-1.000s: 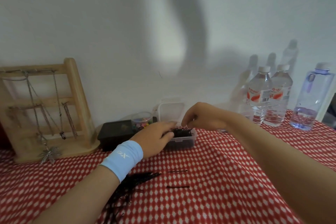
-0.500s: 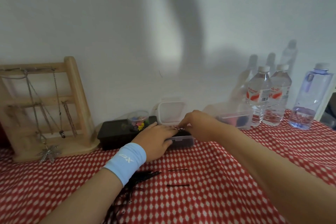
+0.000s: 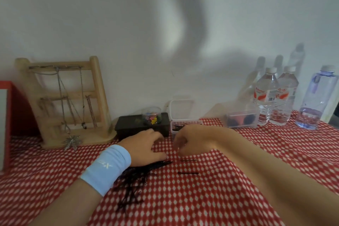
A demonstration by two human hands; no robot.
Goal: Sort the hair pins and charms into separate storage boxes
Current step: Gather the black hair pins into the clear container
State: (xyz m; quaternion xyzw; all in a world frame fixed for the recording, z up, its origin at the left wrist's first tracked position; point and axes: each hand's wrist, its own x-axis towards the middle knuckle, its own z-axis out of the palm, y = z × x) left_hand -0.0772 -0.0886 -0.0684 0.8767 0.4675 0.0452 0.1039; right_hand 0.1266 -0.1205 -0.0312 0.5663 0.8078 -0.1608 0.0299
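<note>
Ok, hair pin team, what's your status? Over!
Left hand rests on the tablecloth by the hair pin pile. Right hand near a loose hair pin, grip unclear. Clear box holds pins. Nothing in the way.

Along the far edge of the table (image 3: 183, 205) runs a row of obstacles: wooden jewellery stand (image 3: 60, 101), dark box (image 3: 128, 127), clear pin box (image 3: 190, 123), lidded container (image 3: 242, 120), water bottles (image 3: 275, 97). Mid-table lie a pile of hair pins (image 3: 139, 176) and two loose pins (image 3: 188, 173) — toward the near edge the cloth is bare.
</note>
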